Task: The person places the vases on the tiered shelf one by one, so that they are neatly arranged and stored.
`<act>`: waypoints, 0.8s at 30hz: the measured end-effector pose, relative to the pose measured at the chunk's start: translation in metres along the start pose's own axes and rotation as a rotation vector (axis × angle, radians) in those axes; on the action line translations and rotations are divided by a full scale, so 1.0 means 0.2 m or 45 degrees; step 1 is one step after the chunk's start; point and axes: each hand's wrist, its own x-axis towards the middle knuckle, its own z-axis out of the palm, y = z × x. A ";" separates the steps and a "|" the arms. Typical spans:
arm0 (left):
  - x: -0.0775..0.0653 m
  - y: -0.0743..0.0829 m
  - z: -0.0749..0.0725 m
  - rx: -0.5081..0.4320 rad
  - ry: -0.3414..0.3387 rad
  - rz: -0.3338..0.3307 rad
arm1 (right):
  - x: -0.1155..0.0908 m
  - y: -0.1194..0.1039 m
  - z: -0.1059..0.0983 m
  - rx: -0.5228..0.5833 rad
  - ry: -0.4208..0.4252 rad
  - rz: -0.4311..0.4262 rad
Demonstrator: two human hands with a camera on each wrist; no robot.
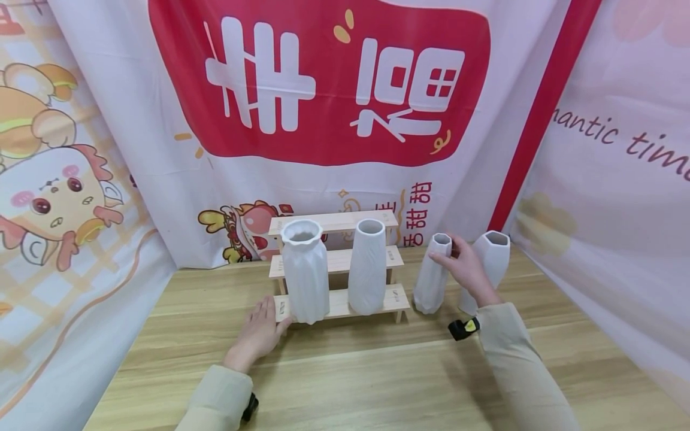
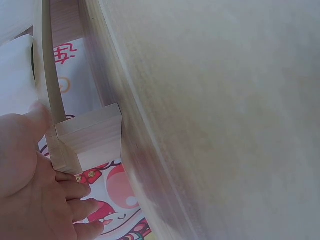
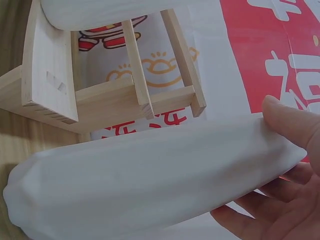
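My right hand (image 1: 468,269) holds a slim white vase (image 1: 431,278) near its faceted rim, thumb on one side and fingers on the other. That vase stands slightly tilted beside the stand's right end; whether its base touches the table I cannot tell. My left hand (image 1: 259,329) touches the left end of the three-step wooden stand (image 1: 339,304), thumb at the lowest board's front edge, fingers extended along the end. On the lowest step are a ribbed white vase (image 1: 306,275) with a wavy rim and a tapered white vase (image 1: 368,269) with a round mouth.
Behind my right hand stands another white vase (image 1: 493,260) with an angular mouth, partly hidden by the hand and wrist. The wood-grain table (image 1: 345,383) is bordered by a printed cloth (image 1: 323,149) at the back and cloths on both sides.
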 end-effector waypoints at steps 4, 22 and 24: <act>0.00 0.00 0.00 -0.002 -0.002 -0.001 | 0.00 -0.01 -0.01 -0.020 -0.009 0.013; 0.00 0.00 0.00 -0.005 -0.011 -0.011 | 0.05 -0.16 -0.07 -0.136 -0.014 -0.011; 0.00 0.01 -0.01 -0.014 -0.015 -0.013 | 0.06 -0.20 -0.08 -0.147 -0.015 -0.015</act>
